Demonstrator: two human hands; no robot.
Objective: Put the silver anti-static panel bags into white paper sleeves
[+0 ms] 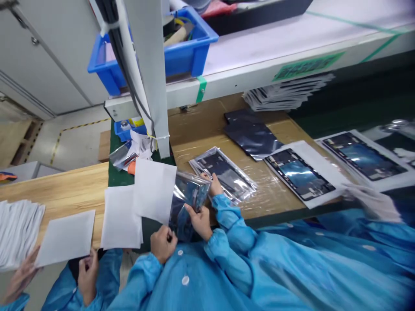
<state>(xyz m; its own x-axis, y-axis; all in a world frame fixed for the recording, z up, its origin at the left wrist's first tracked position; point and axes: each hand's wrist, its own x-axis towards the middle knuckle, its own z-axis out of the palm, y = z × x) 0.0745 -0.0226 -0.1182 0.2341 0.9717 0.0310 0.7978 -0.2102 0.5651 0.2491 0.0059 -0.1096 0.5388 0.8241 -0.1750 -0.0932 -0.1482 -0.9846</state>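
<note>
My left hand [164, 244] is closed at the lower right corner of a white pouch [154, 190], its fingers curled. My right hand [199, 220] pinches a shiny dark antistatic bag [186, 201] between thumb and fingers. The bag's left side lies against the pouch's right edge; whether part of it is inside, I cannot tell. A flat dark part shows dimly through the bag. Just beyond my right hand, a co-worker's hand [215, 186] is at the near end of a stack of bagged flat panels [225, 172]. More white pouches [118, 216] lie to the left.
At left, another person's hands [87, 276] hold a white pouch [66, 237] beside a pouch stack [19, 233]. Dark bags [253, 134] and a panel on a white sheet [300, 172] lie rightward. A post [149, 77] and shelf [259, 73] with a blue bin [186, 56] stand ahead.
</note>
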